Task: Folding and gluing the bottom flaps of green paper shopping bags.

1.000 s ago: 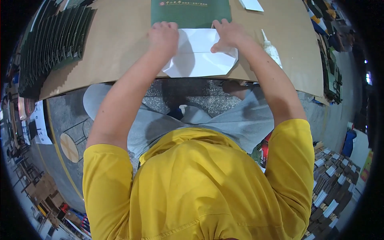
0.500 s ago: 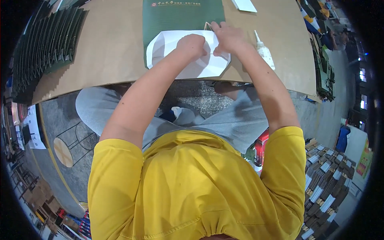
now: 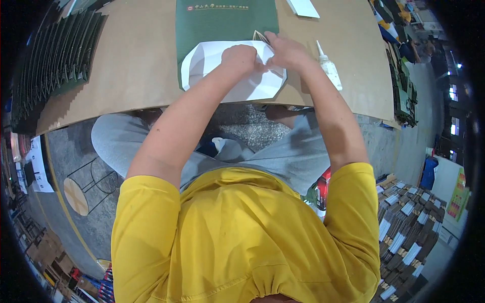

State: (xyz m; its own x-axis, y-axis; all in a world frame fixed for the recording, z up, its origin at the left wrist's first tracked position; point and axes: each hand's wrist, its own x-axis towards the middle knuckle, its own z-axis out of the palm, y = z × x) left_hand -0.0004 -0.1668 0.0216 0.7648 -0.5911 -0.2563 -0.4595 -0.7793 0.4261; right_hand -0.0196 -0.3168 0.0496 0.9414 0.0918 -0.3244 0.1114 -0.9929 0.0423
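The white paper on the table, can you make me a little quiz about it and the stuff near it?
1. True or false: both hands touch the white paper.
2. What stands just right of the right hand? A) a small white glue bottle B) a red cup C) scissors
3. Fill in: the white paper lies partly on a flat ______ sheet on the brown table.

Key
1. True: the left hand and the right hand press on it, close together.
2. A
3. Green; a row of similar dark green pieces stands at the table's left end.
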